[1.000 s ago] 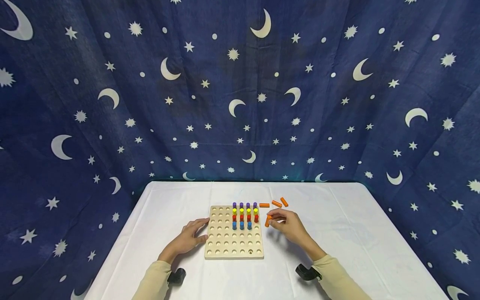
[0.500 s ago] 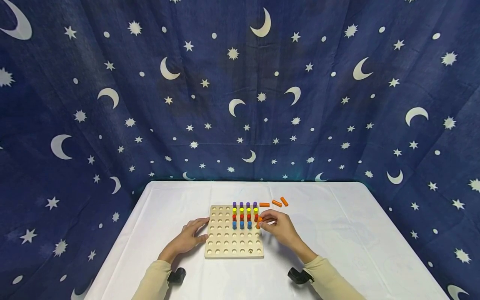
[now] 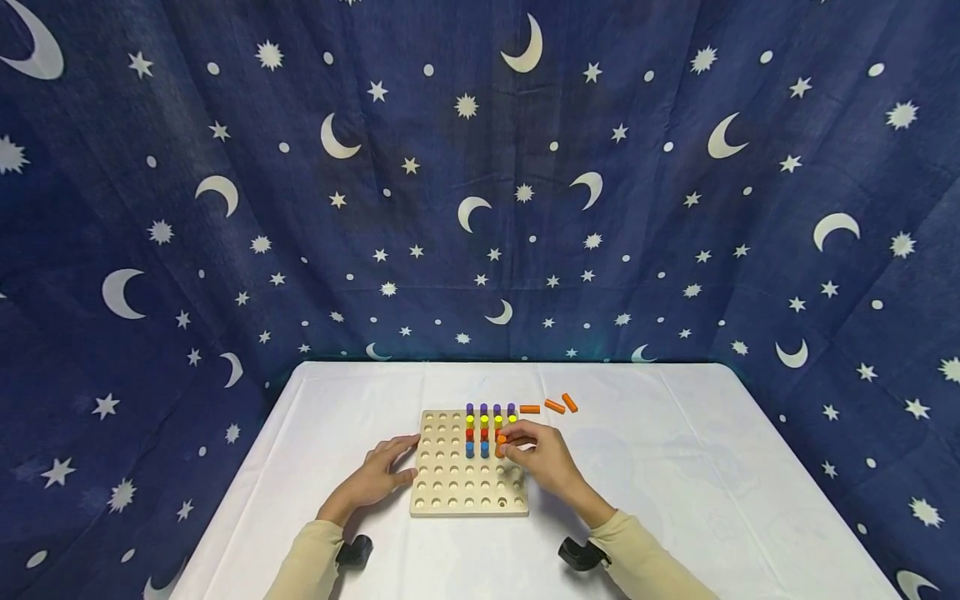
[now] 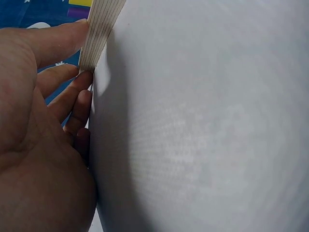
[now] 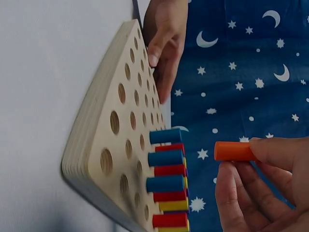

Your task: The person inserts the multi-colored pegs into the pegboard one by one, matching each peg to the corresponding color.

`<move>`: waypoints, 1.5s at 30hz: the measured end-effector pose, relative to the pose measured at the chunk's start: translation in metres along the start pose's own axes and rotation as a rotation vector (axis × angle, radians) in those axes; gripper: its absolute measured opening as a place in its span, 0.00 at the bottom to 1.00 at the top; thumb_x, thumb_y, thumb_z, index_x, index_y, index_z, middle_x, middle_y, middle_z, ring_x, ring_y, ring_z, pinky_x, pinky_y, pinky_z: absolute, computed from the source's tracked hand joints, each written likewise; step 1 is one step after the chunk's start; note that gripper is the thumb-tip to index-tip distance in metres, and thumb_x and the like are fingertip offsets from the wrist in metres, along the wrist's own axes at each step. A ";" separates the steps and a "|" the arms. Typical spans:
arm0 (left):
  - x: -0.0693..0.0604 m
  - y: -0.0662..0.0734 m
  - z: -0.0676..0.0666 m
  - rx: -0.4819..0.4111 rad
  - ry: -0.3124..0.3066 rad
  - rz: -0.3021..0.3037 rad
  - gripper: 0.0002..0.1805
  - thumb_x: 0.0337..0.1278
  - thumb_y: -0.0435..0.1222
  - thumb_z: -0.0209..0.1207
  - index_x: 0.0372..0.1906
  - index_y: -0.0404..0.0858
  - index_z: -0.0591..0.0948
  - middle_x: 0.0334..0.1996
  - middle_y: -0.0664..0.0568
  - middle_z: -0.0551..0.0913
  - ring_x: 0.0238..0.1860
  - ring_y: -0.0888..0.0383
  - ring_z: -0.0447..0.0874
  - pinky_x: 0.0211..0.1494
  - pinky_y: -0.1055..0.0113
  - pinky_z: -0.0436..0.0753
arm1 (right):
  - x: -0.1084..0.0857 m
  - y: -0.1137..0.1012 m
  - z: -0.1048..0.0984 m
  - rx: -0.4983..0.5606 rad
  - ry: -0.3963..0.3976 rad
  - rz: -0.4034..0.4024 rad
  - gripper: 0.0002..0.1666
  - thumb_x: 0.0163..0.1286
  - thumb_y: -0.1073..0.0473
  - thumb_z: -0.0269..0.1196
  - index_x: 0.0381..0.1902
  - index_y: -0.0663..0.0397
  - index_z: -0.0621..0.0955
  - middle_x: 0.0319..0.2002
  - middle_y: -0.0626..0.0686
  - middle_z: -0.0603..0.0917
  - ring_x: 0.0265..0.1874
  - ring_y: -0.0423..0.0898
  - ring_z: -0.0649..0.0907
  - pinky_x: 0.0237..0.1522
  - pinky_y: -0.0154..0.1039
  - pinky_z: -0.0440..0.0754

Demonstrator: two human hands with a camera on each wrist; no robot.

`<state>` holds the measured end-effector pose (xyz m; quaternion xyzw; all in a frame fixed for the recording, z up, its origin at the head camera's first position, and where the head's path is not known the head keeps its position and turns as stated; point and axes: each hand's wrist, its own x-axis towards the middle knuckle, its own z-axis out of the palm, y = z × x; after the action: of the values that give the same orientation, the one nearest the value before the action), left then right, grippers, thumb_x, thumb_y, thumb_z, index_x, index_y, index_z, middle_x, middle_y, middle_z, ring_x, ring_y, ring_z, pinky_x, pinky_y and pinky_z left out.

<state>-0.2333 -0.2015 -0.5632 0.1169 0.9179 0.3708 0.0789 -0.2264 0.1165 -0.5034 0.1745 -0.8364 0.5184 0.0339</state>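
Between its thumb and fingertips, my right hand (image 3: 551,458) pinches an orange peg (image 5: 231,151). The peg is held above the wooden pegboard (image 3: 443,494), apart from it, near the right end of the blue row. In the right wrist view, three blue pegs (image 5: 165,158) stand in their holes. Behind them are rows of red pegs (image 3: 469,435), yellow pegs (image 3: 470,422) and purple pegs (image 3: 470,408), partly covered by my right hand in the head view. My left hand (image 3: 375,475) rests at the board's left edge, thumb and fingers touching its side.
Several loose orange pegs lie on the white tablecloth (image 3: 645,475) beyond the board's far right corner, one orange peg (image 3: 529,409) close to the purple row. Open holes fill the board's left and near parts. A dark blue curtain (image 3: 420,208) hangs behind the table.
My right hand has carried the orange peg leftward, from beside the board to over it near the blue pegs. My left hand has stayed at the board's left edge.
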 end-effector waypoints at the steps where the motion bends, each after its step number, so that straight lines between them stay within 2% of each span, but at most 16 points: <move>1: 0.000 0.000 0.000 -0.001 0.000 0.000 0.34 0.60 0.45 0.63 0.71 0.47 0.69 0.70 0.49 0.70 0.72 0.45 0.63 0.75 0.40 0.57 | 0.000 0.000 0.002 0.000 0.000 -0.007 0.12 0.61 0.65 0.70 0.43 0.59 0.85 0.36 0.53 0.89 0.35 0.41 0.87 0.40 0.33 0.85; 11: 0.000 -0.001 0.001 -0.001 0.010 0.023 0.33 0.60 0.43 0.63 0.71 0.45 0.70 0.70 0.49 0.71 0.71 0.45 0.64 0.75 0.41 0.57 | -0.001 0.001 0.026 0.007 -0.030 -0.041 0.10 0.62 0.65 0.68 0.43 0.54 0.86 0.36 0.50 0.89 0.36 0.42 0.87 0.40 0.33 0.85; 22: 0.000 0.000 0.000 -0.002 0.007 0.016 0.33 0.60 0.43 0.63 0.71 0.45 0.70 0.70 0.49 0.71 0.72 0.45 0.63 0.75 0.40 0.56 | -0.001 0.007 0.046 -0.018 -0.046 0.000 0.10 0.61 0.63 0.70 0.41 0.52 0.86 0.35 0.48 0.90 0.35 0.41 0.87 0.37 0.30 0.83; 30: 0.000 -0.002 0.001 -0.006 0.004 0.018 0.33 0.60 0.44 0.63 0.71 0.46 0.70 0.70 0.49 0.71 0.72 0.45 0.63 0.75 0.39 0.56 | 0.000 0.012 0.055 -0.033 -0.049 -0.009 0.11 0.61 0.65 0.70 0.43 0.55 0.87 0.37 0.50 0.90 0.36 0.43 0.89 0.38 0.29 0.84; 45: 0.000 -0.002 0.002 -0.009 0.007 0.009 0.33 0.60 0.44 0.63 0.71 0.46 0.70 0.70 0.49 0.71 0.72 0.46 0.63 0.75 0.41 0.57 | 0.002 0.020 0.065 -0.135 -0.022 -0.010 0.10 0.60 0.64 0.71 0.40 0.51 0.88 0.34 0.48 0.90 0.32 0.39 0.87 0.36 0.29 0.84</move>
<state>-0.2338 -0.2020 -0.5661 0.1195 0.9159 0.3758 0.0746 -0.2267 0.0671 -0.5499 0.1816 -0.8690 0.4586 0.0387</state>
